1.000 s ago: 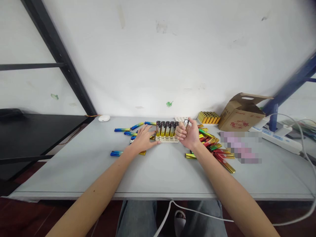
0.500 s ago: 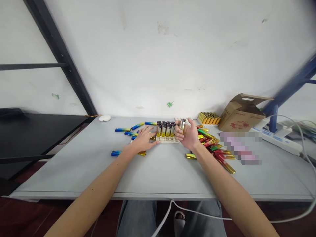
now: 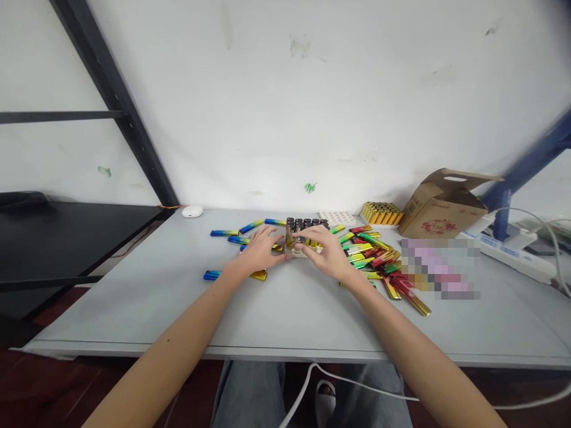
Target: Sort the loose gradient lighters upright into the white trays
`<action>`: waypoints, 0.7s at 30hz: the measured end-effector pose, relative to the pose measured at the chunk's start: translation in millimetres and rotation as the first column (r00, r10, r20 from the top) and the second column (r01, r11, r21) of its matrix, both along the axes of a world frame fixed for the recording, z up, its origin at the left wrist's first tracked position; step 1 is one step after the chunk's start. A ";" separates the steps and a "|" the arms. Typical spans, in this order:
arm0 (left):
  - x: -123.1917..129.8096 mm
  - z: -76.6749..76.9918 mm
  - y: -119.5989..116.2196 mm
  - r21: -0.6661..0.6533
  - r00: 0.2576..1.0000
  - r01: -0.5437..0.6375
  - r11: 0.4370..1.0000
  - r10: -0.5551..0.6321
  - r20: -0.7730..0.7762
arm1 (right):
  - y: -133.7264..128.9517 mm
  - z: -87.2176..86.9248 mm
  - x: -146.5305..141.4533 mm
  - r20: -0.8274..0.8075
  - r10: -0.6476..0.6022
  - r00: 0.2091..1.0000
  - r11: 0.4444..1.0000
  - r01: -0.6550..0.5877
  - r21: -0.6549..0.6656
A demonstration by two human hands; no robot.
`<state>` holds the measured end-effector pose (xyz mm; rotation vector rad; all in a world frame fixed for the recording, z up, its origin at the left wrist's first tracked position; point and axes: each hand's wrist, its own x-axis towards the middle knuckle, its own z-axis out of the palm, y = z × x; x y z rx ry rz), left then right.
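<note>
A white tray [image 3: 296,249] with round holes holds several upright batteries [image 3: 307,224] with black tops and yellow lower parts, standing in its back rows. Above its front left part, the fingertips of my right hand [image 3: 330,252] pinch one battery [image 3: 300,239], dark end up. My knuckles cover part of the tray, and whether this battery sits in a hole I cannot tell. My left hand [image 3: 259,252] lies at the tray's left side with its fingers stretched out, fingertips close to the tray edge. Beneath and around it are shiny blue-and-yellow packs [image 3: 223,233].
Shiny red, green and gold packs [image 3: 379,258] lie heaped on the right. Behind them stand a second white tray [image 3: 336,218], a block of orange batteries [image 3: 382,214] and an open cardboard box [image 3: 441,208]. A power strip [image 3: 513,255] is farther right; a white case [image 3: 192,211] is back left.
My right hand has moved left and turned palm down, bringing the battery over the tray's front left. My left hand has stayed beside the tray.
</note>
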<state>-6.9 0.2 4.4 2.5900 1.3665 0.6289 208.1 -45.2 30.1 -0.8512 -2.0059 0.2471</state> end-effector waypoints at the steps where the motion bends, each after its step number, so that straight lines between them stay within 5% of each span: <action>1: -0.4 -0.3 0.5 0.007 1.000 0.002 1.000 -0.002 0.006 | 1.8 -4.1 -1.2 0.028 -0.036 0.999 0.999 0.035 0.036; 9: 0.3 0.1 0.0 0.030 0.999 -0.008 1.000 0.009 -0.031 | 9.0 -21.8 -6.2 0.077 -0.243 0.967 0.965 0.233 0.120; 21: -1.0 -5.3 2.2 0.033 0.999 -0.034 0.999 0.035 -0.026 | 14.6 -26.4 -9.0 0.113 -0.270 0.956 0.940 0.236 0.248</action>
